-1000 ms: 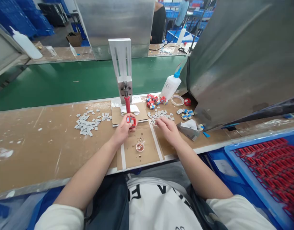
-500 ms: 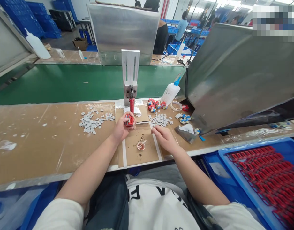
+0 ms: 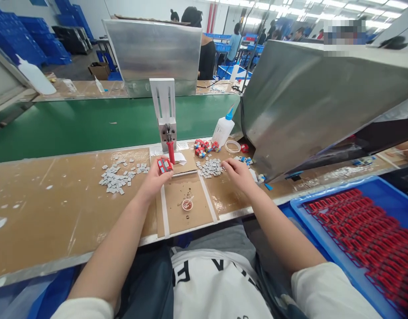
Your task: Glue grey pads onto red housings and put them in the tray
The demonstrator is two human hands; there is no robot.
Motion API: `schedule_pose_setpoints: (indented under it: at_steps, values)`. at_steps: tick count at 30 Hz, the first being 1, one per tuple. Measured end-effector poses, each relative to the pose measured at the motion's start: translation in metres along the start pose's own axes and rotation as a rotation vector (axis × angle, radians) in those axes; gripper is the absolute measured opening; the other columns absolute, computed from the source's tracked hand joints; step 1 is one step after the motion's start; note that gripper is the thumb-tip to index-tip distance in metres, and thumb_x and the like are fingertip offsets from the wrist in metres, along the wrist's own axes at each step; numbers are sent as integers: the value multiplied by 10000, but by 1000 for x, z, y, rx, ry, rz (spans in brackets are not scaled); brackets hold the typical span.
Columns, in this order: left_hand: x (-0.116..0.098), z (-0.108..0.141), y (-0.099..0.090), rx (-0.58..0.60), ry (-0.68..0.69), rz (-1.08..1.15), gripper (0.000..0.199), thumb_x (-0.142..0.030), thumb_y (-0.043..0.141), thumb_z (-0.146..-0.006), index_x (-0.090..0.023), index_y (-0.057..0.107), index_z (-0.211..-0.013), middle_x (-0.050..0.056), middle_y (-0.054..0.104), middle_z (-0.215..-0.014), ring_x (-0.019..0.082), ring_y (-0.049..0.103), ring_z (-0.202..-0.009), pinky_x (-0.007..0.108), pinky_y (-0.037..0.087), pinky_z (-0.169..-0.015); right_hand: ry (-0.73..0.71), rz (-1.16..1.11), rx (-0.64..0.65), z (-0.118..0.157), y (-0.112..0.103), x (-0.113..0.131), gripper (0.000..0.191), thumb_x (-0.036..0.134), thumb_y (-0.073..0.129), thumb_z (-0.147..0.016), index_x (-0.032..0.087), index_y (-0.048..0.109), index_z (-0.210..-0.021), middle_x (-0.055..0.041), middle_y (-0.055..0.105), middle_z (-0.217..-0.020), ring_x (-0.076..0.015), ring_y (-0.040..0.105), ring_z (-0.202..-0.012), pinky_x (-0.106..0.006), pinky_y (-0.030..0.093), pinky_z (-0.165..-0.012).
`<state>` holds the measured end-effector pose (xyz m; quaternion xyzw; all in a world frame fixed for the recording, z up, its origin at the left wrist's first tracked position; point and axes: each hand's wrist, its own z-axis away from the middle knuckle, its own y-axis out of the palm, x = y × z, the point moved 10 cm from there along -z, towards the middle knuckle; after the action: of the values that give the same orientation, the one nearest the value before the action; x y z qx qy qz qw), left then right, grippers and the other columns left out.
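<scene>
My left hand (image 3: 155, 180) is closed round a small red part (image 3: 164, 165) with grey and light blue pieces on it, just left of the red handle (image 3: 171, 153) of a metal press (image 3: 167, 128). Beside the right pile of small grey pieces (image 3: 210, 168) is my right hand (image 3: 237, 173). Its fingers are bent together, and anything between them is too small to make out. Several red and blue parts (image 3: 200, 150) lie behind that pile. A small cup (image 3: 187, 204) of reddish stuff stands on the cardboard nearer to me.
Another grey pile (image 3: 115, 179) lies to the left. A white bottle with a blue tip (image 3: 223, 130) and a tape ring (image 3: 232, 146) stand at the back right. A blue tray (image 3: 300, 201) of red parts is at the lower right, below a large metal sheet (image 3: 300, 102).
The whole view has shifted. My left hand has turned the red part, so its pieces now show, and sits left of the handle. My right hand has moved right, away from the cardboard's edge.
</scene>
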<state>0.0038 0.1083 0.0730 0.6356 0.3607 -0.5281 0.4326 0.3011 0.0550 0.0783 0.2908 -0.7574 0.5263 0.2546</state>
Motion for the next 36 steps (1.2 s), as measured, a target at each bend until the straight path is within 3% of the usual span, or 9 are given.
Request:
schedule_pose_setpoints:
  at_steps: [4,11,14,19,25,28,31,34,36]
  values:
    - [4,10,4,106,13,-224,460,-334,830,-836,-235,602,-1222,39,692,-1092,183,636,-941,291,491,-855,-68,141,16,-28,-10,-2,310,434,558,-1012,197,716,-891,-64,718,-845,-202,590,-769,-337,413,-730]
    - [34,3,-11,105,-8,-452,580,-432,918,-767,-248,684,-1265,39,708,-1089,199,635,-876,328,491,-850,9,154,-32,-57,-18,-19,312,436,595,-981,187,730,-851,-42,685,-774,-179,554,-715,-326,396,-699]
    - [36,2,-11,112,-14,-319,593,-396,938,-750,-237,660,-1249,62,716,-1155,200,655,-925,340,515,-893,4,36,50,-52,7,-6,359,490,596,-985,180,733,-866,-31,675,-753,-171,549,-698,-315,398,-680]
    - [30,2,-15,68,15,-154,571,-375,964,-722,-197,677,-1183,83,709,-1144,188,659,-933,322,535,-882,-102,-104,263,-38,73,42,346,491,596,-989,183,743,-928,-36,727,-834,-161,571,-709,-300,428,-683]
    - [25,-3,-40,-98,69,77,689,-415,974,-714,-212,628,-1274,47,696,-1078,170,669,-937,264,526,-795,-159,-99,266,-50,107,62,293,441,577,-993,201,740,-959,-37,741,-871,-163,592,-739,-295,449,-717]
    - [22,-5,-45,-108,66,174,746,-479,962,-724,-229,600,-1326,42,707,-1083,151,687,-878,246,522,-744,-132,65,104,-64,83,41,275,400,563,-989,199,742,-933,-63,737,-889,-183,603,-761,-304,429,-712]
    - [25,-6,-43,-62,29,188,678,-568,921,-750,-216,606,-1236,42,735,-1026,121,658,-705,248,508,-673,-59,232,-61,-65,32,7,278,391,566,-982,199,758,-926,-82,734,-870,-199,600,-748,-316,407,-687]
    - [31,-6,-34,20,-3,118,606,-624,876,-780,-206,600,-1123,40,749,-931,110,592,-574,243,440,-566,49,359,-175,-43,-31,-26,298,418,574,-986,202,775,-940,-98,749,-898,-219,609,-765,-334,400,-686]
    - [32,-6,-24,87,12,72,609,-587,918,-742,-201,619,-1105,49,752,-947,125,615,-631,246,454,-591,123,403,-224,-17,-65,-40,331,468,588,-987,201,771,-916,-104,752,-911,-231,612,-782,-345,397,-694]
